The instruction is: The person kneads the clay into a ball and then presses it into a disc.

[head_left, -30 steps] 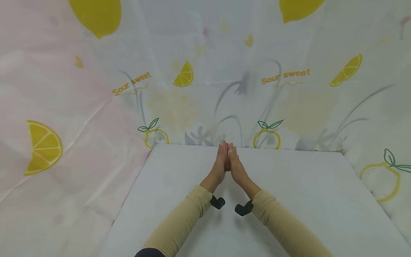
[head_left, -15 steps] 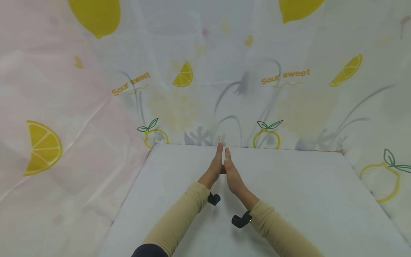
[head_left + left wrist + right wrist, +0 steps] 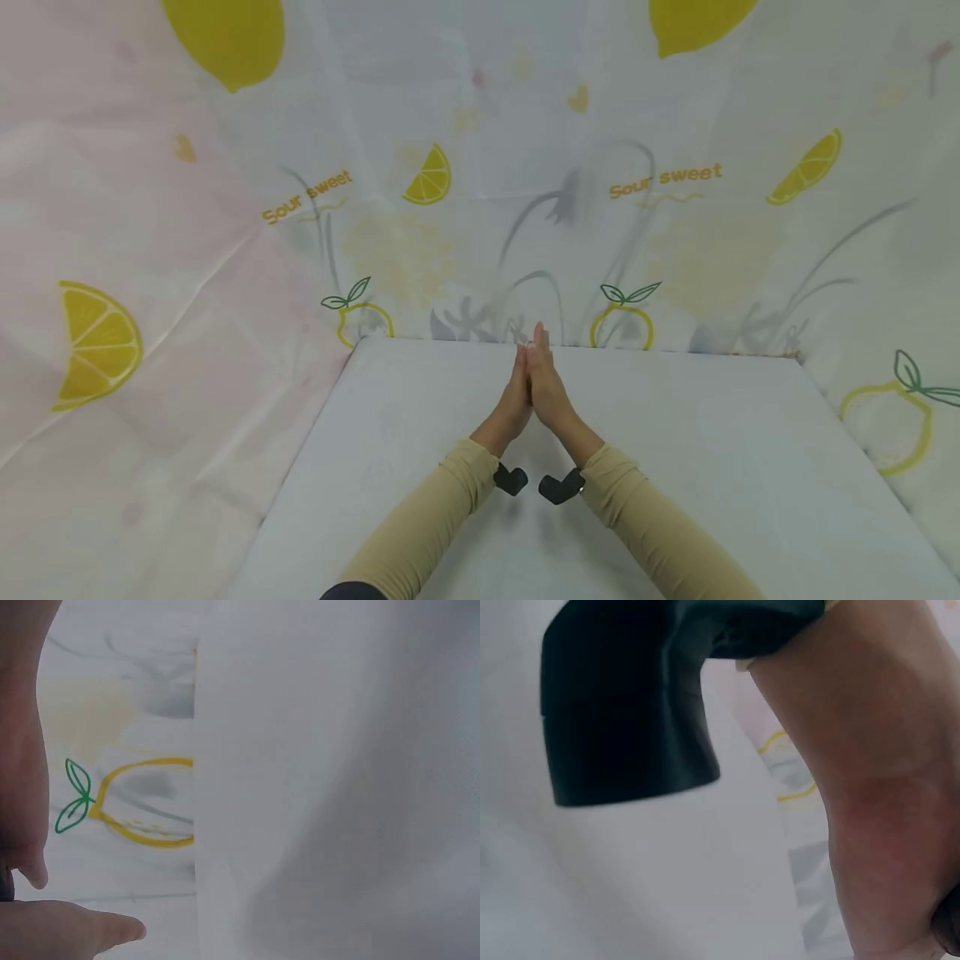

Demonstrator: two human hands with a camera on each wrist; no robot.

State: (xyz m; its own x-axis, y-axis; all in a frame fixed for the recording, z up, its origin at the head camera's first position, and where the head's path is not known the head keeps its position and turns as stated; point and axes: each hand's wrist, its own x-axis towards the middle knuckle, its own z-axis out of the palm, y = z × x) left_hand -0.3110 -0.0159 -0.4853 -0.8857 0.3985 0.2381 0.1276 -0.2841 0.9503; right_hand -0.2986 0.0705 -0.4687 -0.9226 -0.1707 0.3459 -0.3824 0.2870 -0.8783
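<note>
In the head view my left hand (image 3: 514, 403) and right hand (image 3: 549, 392) stand palm to palm above the white table, fingers straight and pointing forward. The right fingertips reach a little farther forward than the left ones. Between the palms sits a small dark brown thing, mostly hidden; its kind cannot be made out. Its rounded dark edge, a brown piece (image 3: 949, 922), shows beside the palm in the right wrist view. At the left edge of the left wrist view, fingers (image 3: 90, 928) stretch out, with a sliver of the dark thing by them.
A white tabletop (image 3: 675, 433) spreads under both arms. Behind it and at the sides hangs a cloth (image 3: 487, 233) printed with lemons. Black camera mounts (image 3: 561, 487) jut inward from both wrists, close to each other.
The palms slide against each other. Half a second ago the right hand was drawn back and the left was forward; now the right is forward and the left back. The brown thing shows less.
</note>
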